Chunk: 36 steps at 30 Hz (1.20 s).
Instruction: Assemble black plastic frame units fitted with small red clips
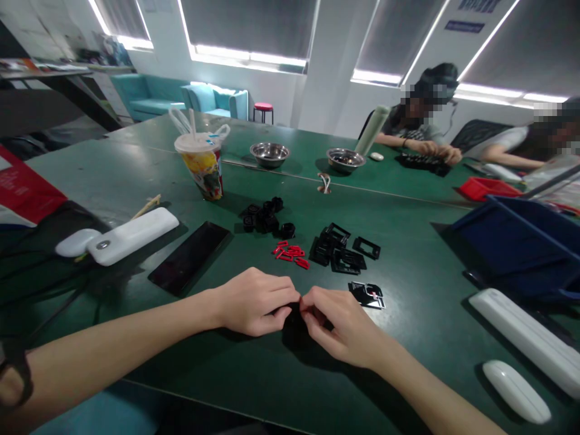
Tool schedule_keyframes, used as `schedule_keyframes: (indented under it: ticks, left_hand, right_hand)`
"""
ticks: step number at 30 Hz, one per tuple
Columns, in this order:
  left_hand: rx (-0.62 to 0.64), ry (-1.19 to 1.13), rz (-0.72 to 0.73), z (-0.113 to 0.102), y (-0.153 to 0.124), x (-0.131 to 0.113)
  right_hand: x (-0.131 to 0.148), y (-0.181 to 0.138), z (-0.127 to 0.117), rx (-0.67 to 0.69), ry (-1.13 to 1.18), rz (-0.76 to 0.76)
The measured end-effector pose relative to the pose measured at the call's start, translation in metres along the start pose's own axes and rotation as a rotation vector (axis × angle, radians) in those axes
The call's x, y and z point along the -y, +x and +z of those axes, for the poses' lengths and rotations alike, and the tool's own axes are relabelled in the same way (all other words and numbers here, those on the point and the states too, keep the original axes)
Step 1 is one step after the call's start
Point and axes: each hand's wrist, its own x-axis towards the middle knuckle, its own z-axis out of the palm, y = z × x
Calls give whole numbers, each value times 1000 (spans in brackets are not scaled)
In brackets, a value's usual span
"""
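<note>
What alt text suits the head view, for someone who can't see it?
The left hand and right hand are pinched close together above a green table; anything they hold is hard to make out. Beyond them lie small red pieces, black frames and a cluster of black parts, with a dark phone to the left and a drink cup farther back.
</note>
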Motion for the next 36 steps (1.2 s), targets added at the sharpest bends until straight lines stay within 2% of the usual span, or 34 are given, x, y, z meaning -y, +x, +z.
schedule_keyframes:
  ticks: [27,36]
  left_hand:
    - [26,-9,3,-1,-1,2]
    - [35,-118,-28,-1,-2,2]
  right_hand:
    - [-6,-5,-1,54,45,37]
    - [-6,-5,-1,49,45,51]
